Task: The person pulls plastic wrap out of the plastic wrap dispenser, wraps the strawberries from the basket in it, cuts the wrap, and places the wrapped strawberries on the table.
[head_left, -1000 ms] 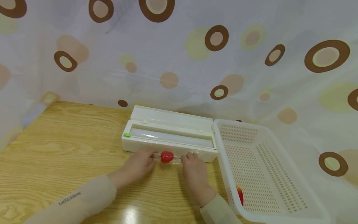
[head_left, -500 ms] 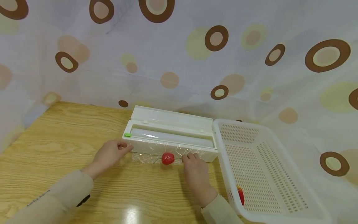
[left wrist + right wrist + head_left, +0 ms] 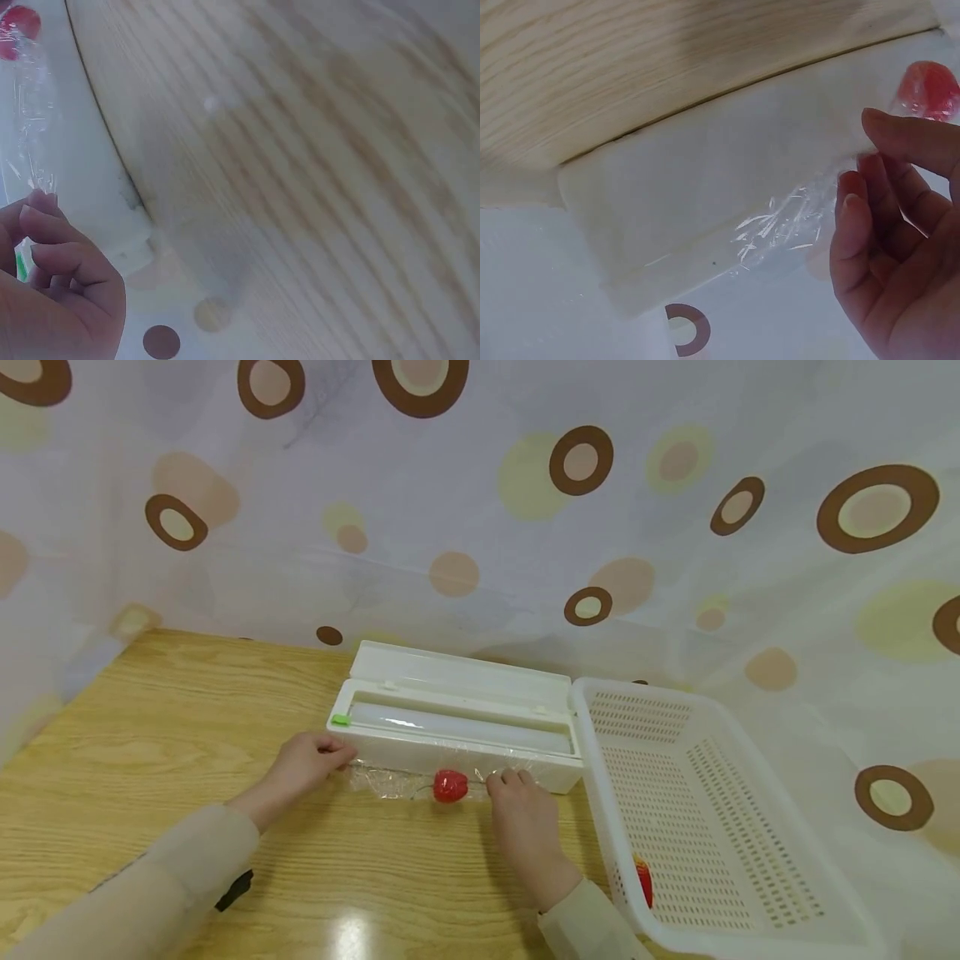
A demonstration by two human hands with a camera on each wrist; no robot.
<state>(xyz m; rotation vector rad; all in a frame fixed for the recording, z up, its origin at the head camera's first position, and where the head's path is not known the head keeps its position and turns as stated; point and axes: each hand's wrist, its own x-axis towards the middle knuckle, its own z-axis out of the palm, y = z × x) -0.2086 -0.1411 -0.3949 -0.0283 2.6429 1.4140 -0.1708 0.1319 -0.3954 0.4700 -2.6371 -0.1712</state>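
A small red, rounded thing (image 3: 450, 786), like a fruit or pepper, hangs in clear cling film (image 3: 386, 782) before an open white cling film box (image 3: 540, 771). Its exact kind is unclear. My left hand (image 3: 303, 768) pinches the film's left end between thumb and fingertips, near the box's left corner; the left wrist view shows this hand (image 3: 67, 292) with the film stretching away from it. To the right of the red thing, my right hand (image 3: 525, 822) pinches the gathered film, and loose film (image 3: 787, 225) spreads beyond its fingertips in the right wrist view.
The box's lid (image 3: 457, 681) is raised, showing a film roll (image 3: 457, 727) and a green slider (image 3: 341, 721) at the left. A white perforated basket (image 3: 615, 839) stands right of the box, with a red and yellow item (image 3: 643, 882) inside. A patterned curtain backs the wooden table (image 3: 187, 718).
My left hand has let go of the film close to the red thing, moved left and taken the film's left end, spreading it out. The right hand has stayed in place.
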